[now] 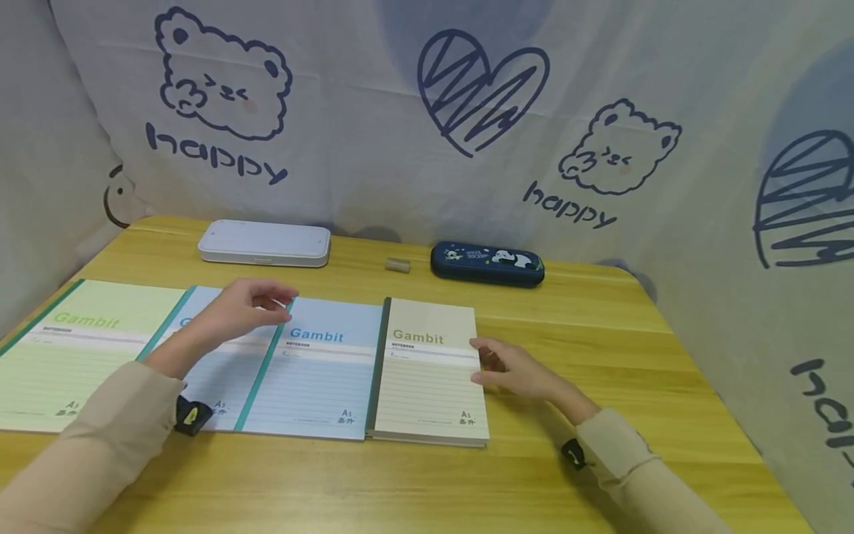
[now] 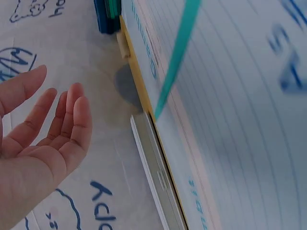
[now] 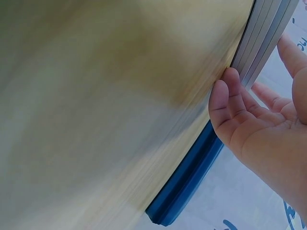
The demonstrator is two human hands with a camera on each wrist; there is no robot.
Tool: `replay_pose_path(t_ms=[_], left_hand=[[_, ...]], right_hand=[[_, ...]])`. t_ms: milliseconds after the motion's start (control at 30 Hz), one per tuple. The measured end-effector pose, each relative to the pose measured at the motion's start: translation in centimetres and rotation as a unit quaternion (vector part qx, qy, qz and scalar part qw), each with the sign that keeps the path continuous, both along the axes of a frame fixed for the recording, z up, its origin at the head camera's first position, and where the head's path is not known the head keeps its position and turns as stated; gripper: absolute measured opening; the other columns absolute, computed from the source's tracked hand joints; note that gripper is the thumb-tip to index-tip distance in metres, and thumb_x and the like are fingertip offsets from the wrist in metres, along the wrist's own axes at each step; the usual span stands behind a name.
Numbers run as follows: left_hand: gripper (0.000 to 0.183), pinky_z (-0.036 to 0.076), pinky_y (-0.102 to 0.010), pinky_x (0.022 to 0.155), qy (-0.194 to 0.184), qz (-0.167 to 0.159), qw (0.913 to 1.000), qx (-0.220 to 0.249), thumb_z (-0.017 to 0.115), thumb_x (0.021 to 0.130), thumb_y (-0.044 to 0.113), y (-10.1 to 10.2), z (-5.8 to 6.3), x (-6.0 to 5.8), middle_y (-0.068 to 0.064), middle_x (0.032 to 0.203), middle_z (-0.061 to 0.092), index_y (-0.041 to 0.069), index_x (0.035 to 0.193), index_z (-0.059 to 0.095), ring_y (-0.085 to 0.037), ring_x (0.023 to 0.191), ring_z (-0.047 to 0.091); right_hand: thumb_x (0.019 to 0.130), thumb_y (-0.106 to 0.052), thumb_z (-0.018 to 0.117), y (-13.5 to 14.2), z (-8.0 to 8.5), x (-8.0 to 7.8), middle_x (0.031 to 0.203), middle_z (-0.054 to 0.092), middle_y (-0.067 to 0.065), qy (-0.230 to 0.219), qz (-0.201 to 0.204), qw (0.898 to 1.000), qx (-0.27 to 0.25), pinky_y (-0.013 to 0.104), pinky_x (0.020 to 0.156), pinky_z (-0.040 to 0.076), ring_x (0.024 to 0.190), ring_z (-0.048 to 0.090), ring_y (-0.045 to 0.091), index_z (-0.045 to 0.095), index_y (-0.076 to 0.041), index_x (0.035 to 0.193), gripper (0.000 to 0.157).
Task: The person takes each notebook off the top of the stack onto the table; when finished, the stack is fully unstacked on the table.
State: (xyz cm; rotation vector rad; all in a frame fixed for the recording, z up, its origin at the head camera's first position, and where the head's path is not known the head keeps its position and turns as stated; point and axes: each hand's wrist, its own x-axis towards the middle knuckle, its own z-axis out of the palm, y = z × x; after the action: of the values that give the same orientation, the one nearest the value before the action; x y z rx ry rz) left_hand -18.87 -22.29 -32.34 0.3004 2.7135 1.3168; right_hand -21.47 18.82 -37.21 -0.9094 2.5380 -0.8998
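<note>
My left hand (image 1: 250, 308) hovers over the blue notebooks, its fingers loosely bent and holding nothing; in the left wrist view the hand (image 2: 48, 139) shows an empty palm. Beneath it lie a blue notebook (image 1: 220, 378) with a teal spine, partly hidden by the arm, and a second blue notebook (image 1: 320, 386) beside it. My right hand (image 1: 517, 371) is at the right edge of a beige notebook (image 1: 427, 386) with a dark spine. In the right wrist view, the fingertips (image 3: 231, 76) are right at the side of stacked notebooks (image 3: 264, 36).
A light green notebook (image 1: 87, 363) lies at the far left of the row. Along the back of the wooden table (image 1: 427, 489) are a white case (image 1: 267, 243), a small brownish block (image 1: 398, 265) and a dark blue panda case (image 1: 487, 265). A printed cloth (image 1: 360, 111) hangs behind.
</note>
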Motion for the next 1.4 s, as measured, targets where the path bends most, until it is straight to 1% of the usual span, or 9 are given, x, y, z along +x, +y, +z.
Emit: replay_pose_path(t_ms=[100,200,333,567,733,800,900,1100,1400], left_hand=[[0.039,0.042,-0.041,0.084,0.012,-0.018,0.9997,0.012,0.062,0.084,0.009,1.3,-0.2,0.0,-0.021,0.113,0.054,-0.004,0.119,0.052,-0.026,0.095,0.054],[0.037,0.043,-0.041,0.082,0.028,-0.044,0.9984,0.020,0.063,0.082,0.006,2.6,-0.5,0.0,-0.021,0.108,0.056,-0.006,0.116,0.054,-0.025,0.091,0.056],[0.036,0.043,-0.040,0.081,0.028,-0.066,0.9971,0.025,0.064,0.081,0.003,4.0,-0.9,0.0,-0.020,0.104,0.058,-0.007,0.114,0.055,-0.023,0.086,0.057],[0.038,0.044,-0.038,0.078,0.009,-0.072,0.9973,0.013,0.064,0.080,0.005,6.0,-1.4,-0.2,-0.020,0.109,0.055,-0.004,0.116,0.054,-0.023,0.088,0.056],[0.044,0.045,-0.037,0.075,-0.001,-0.088,0.9961,0.004,0.066,0.079,0.007,7.1,-2.1,-0.3,-0.022,0.114,0.052,-0.002,0.120,0.051,-0.025,0.091,0.055],[0.047,0.046,-0.036,0.074,-0.004,-0.098,0.9951,0.007,0.067,0.079,0.008,7.6,-2.2,-0.2,-0.022,0.115,0.051,-0.002,0.122,0.050,-0.026,0.092,0.055],[0.050,0.046,-0.035,0.072,-0.011,-0.104,0.9945,0.008,0.068,0.078,0.009,8.3,-2.2,-0.2,-0.022,0.116,0.051,-0.001,0.124,0.048,-0.026,0.093,0.055],[0.053,0.045,-0.036,0.074,-0.041,-0.103,0.9938,-0.007,0.069,0.077,0.011,9.6,-2.4,-0.4,-0.019,0.117,0.050,0.004,0.125,0.048,-0.025,0.093,0.054],[0.058,0.045,-0.037,0.075,-0.059,-0.108,0.9915,-0.041,0.072,0.076,0.016,10.6,-2.8,-1.2,-0.018,0.117,0.048,0.007,0.127,0.047,-0.026,0.095,0.054]], right_hand=[[0.087,-0.023,0.059,0.0,0.0,0.0,0.109,0.054,0.012,-0.001,0.000,1.000,0.000,0.032,0.077,0.043,0.090,0.050,0.020,0.037,0.007,0.130,0.057],[0.087,-0.024,0.059,0.1,0.0,0.0,0.108,0.054,0.012,-0.001,-0.001,1.000,0.000,0.031,0.076,0.043,0.090,0.050,0.020,0.037,0.007,0.130,0.057],[0.087,-0.023,0.059,0.0,0.0,0.0,0.107,0.055,0.011,-0.001,-0.002,1.000,0.000,0.031,0.076,0.043,0.089,0.050,0.020,0.038,0.006,0.130,0.057],[0.087,-0.023,0.059,0.1,0.0,0.0,0.106,0.055,0.011,0.003,0.001,1.000,0.000,0.031,0.075,0.044,0.089,0.050,0.020,0.038,0.007,0.130,0.056],[0.087,-0.024,0.059,0.1,-0.1,-0.1,0.106,0.055,0.012,0.003,0.003,1.000,-0.001,0.031,0.075,0.044,0.089,0.051,0.021,0.038,0.007,0.129,0.057],[0.087,-0.024,0.059,0.1,-0.1,-0.1,0.106,0.055,0.012,0.003,0.003,1.000,-0.001,0.031,0.075,0.043,0.090,0.051,0.021,0.038,0.007,0.130,0.057],[0.087,-0.024,0.059,0.1,-0.1,-0.1,0.106,0.055,0.012,0.004,0.003,1.000,-0.001,0.031,0.075,0.043,0.089,0.051,0.021,0.038,0.007,0.129,0.057],[0.087,-0.024,0.060,0.0,0.0,-0.1,0.106,0.055,0.011,0.006,0.002,1.000,0.001,0.031,0.075,0.043,0.089,0.050,0.021,0.038,0.007,0.130,0.057],[0.087,-0.024,0.059,0.1,0.0,0.0,0.107,0.055,0.012,0.010,0.003,1.000,0.002,0.031,0.075,0.043,0.089,0.050,0.021,0.038,0.007,0.130,0.057]])
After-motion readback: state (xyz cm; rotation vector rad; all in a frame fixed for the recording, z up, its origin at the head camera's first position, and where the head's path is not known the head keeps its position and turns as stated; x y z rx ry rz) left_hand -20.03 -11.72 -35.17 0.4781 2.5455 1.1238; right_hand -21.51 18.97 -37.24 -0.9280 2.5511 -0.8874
